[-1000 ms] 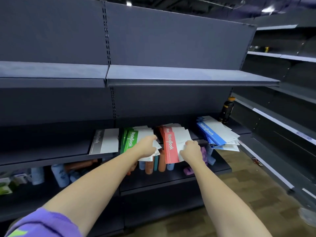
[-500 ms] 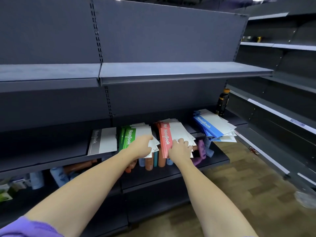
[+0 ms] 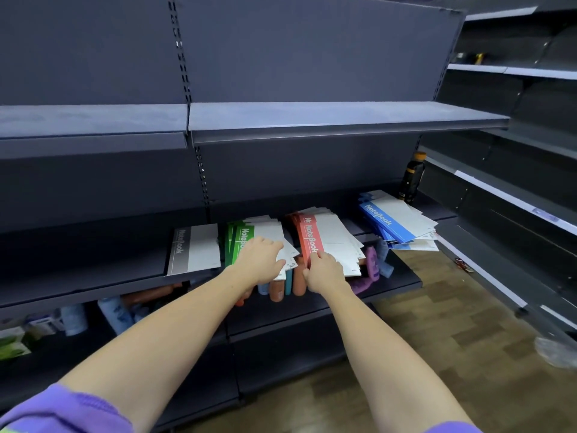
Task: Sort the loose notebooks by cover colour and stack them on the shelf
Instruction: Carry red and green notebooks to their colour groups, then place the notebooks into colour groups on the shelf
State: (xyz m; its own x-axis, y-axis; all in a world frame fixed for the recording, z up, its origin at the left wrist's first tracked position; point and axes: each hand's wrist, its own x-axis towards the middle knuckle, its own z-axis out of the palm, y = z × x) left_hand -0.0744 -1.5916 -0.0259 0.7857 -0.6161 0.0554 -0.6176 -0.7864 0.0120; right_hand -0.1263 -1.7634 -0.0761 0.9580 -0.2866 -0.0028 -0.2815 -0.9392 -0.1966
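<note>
Four colour piles sit in a row on the middle shelf (image 3: 93, 285): a grey notebook (image 3: 195, 250) on the left, then the green stack (image 3: 249, 237), the red stack (image 3: 324, 239), and the blue stack (image 3: 396, 220) far right, its lower books fanned out over the shelf edge.

The step in hand looks like squaring up the green and red piles. To do it well, each hand should press the near edges flush and nudge the loose lower books back under the top cover, pushing away toward the shelf's back wall, not sideways, so the piles keep apart. The blue stack would want the same treatment afterwards, since it overhangs most.

The left hand (image 3: 260, 260) lies on the near right part of the green stack, fingers spread fairly flat across the white cover and reaching toward the gap between the piles. The right hand (image 3: 323, 270) is at the near left corner of the red stack, fingers curled round the edge by the red spine; whether it pinches one book or several I cannot tell.

Bottles (image 3: 278, 285) stand on the lower shelf just beneath both hands.
</note>
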